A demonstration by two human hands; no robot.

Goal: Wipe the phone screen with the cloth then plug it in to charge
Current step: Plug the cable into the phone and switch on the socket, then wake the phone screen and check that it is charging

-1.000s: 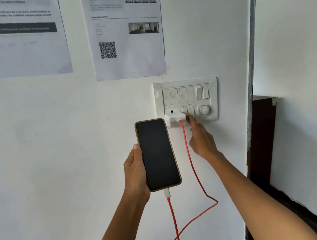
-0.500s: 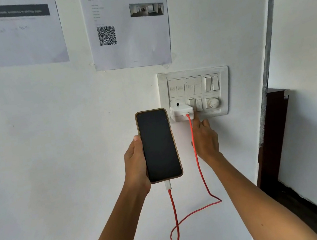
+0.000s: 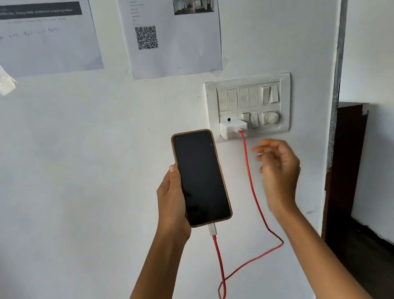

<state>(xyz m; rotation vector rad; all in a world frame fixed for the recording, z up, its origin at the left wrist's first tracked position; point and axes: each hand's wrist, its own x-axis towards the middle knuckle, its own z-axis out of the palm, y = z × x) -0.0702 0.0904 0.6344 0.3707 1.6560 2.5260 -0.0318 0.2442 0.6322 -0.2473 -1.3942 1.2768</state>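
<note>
My left hand (image 3: pixel 171 201) holds the phone (image 3: pixel 201 177) upright against the white wall, its dark screen facing me. A red cable (image 3: pixel 255 191) is plugged into the phone's bottom end, loops down, and rises to a white charger (image 3: pixel 232 129) seated in the wall switchboard (image 3: pixel 250 106). My right hand (image 3: pixel 278 170) hovers just below the switchboard, to the right of the cable, fingers loosely curled and apart, holding nothing. No cloth is in view.
Two printed sheets (image 3: pixel 171 26) are taped to the wall above, one with a QR code. A dark doorway (image 3: pixel 361 176) opens at the right past the wall's edge, with dark floor below.
My right hand has pulled away from the switch beside the charger and dropped down and to the right. The phone stays in my left hand.
</note>
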